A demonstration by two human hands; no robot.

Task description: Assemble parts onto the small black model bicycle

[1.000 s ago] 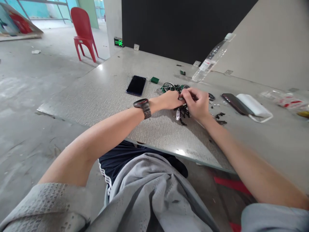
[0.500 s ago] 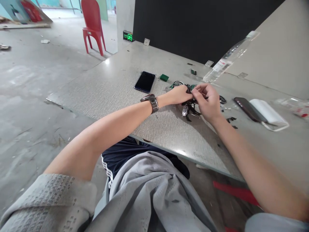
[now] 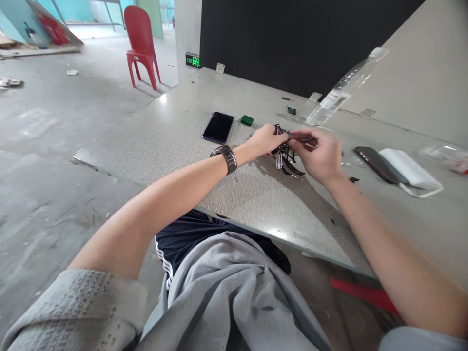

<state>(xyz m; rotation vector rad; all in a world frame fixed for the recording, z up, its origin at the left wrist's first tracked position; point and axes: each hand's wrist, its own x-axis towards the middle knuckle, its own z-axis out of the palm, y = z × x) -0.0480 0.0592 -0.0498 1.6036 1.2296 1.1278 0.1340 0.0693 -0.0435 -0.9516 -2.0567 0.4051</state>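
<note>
Both grips pinch: left hand (image 3: 265, 140) and right hand (image 3: 321, 156) clasp a small black-and-chrome model assembly (image 3: 287, 158); steady it, press squarely.

Landmark: model kit (image 3: 288, 158), on the bench (image 3: 175, 141), between the hands. Left of it, a phone (image 3: 218, 127) and a small block (image 3: 247, 120). Behind it, toward the wall, a bottle (image 3: 341, 90). Right of it, a second phone (image 3: 375, 164), just beside a pouch (image 3: 409, 171).
</note>
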